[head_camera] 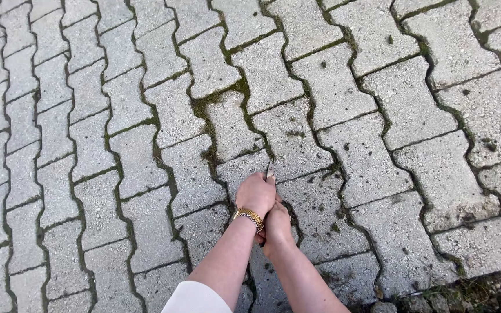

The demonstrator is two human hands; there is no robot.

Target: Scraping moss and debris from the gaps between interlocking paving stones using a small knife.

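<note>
A single view, from the person's head, looks steeply down and a little forward onto the paving [378, 93]. The hands [265, 211] sit low and just left of centre, both forearms entering from the bottom edge. The stones spread out beyond and to both sides of the hands, near enough that their grain and the moss [207, 104] in the joints show.

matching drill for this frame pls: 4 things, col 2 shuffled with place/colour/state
1 left hand
2 right hand
3 bracelet
4 moss

a gold, on a wrist
b green, in the joints between pavers
c in front, gripping a thin tool set in a joint
d behind the other hand, closed on the same grip

1-c, 2-d, 3-a, 4-b
</note>
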